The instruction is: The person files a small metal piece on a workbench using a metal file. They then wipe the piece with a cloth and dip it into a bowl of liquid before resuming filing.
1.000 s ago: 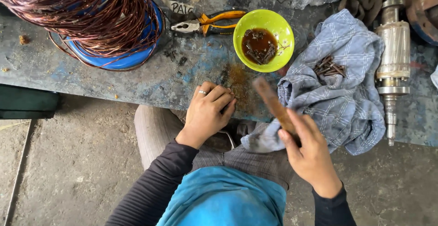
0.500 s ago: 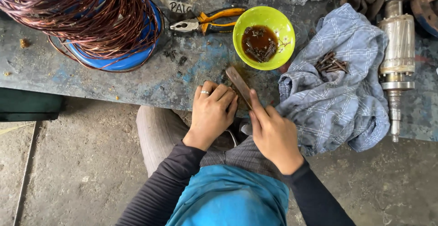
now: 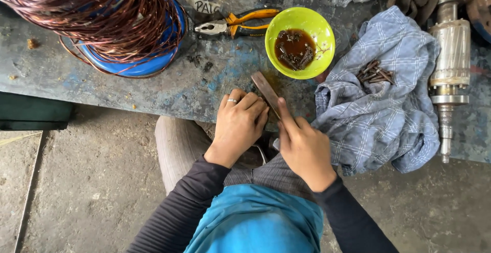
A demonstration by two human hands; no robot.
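Flat brown tool worked at the bench edge, both hands close together.

From left: coil of copper wire [image 3: 97, 15] over a blue drum [image 3: 138, 64], well apart from the work; snag risk low unless loose strands reach the bench edge [image 3: 169, 97]. Orange-handled pliers [image 3: 238, 23] lying clear. Left hand [image 3: 240, 125] curled narrow, fingertips pressed down just beside the flat brown tool [image 3: 267, 93]; whether anything small lies pinned beneath, cannot tell. Right hand [image 3: 304, 148] closed on the tool's lower end, thumb laid along it, blade angled up toward the green bowl [image 3: 302, 41] of dark liquid and small metal parts. Likely hazards: a slip of the tool into the left fingertips; an overshoot knocking the bowl and spilling onto the checked cloth [image 3: 381, 115] with its small parts [image 3: 376, 73]. Motor rotor [image 3: 450, 64] at far right, near the edge, liable to roll if jolted.
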